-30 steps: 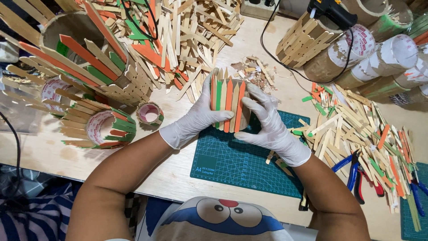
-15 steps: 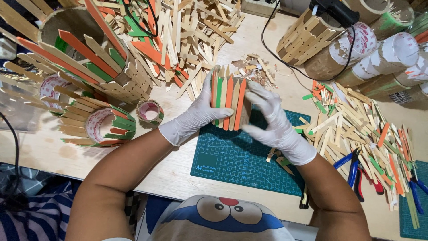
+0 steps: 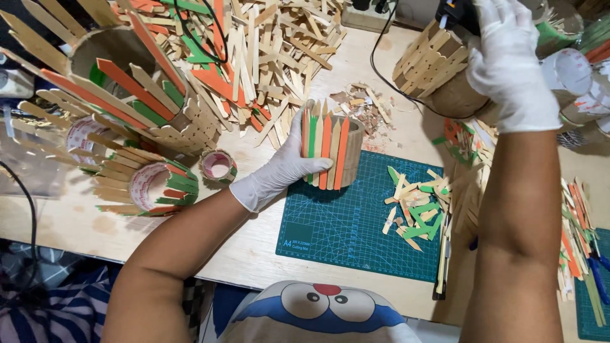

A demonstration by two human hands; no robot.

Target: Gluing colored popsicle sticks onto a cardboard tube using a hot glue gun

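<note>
My left hand (image 3: 283, 166), in a white glove, grips a cardboard tube (image 3: 340, 154) clad with upright orange, green and plain wooden sticks, held over the far edge of a dark green cutting mat (image 3: 346, 225). My right hand (image 3: 508, 60), also gloved, is raised at the far right and closed on a black tool (image 3: 459, 14) with a black cord (image 3: 406, 89), above a stick-covered cylinder (image 3: 438, 73). Most of the tool is hidden by the glove.
A big heap of plain and coloured sticks (image 3: 254, 57) lies at the back. Finished stick holders (image 3: 136, 105) and tape rolls (image 3: 218, 166) stand on the left. Cut stick scraps (image 3: 413, 206) lie on the mat, more sticks and blue-handled pliers (image 3: 597, 270) at right.
My right hand has left the stick-clad tube and risen to the far right, where it now grips the black tool. My left hand alone keeps hold of the tube.
</note>
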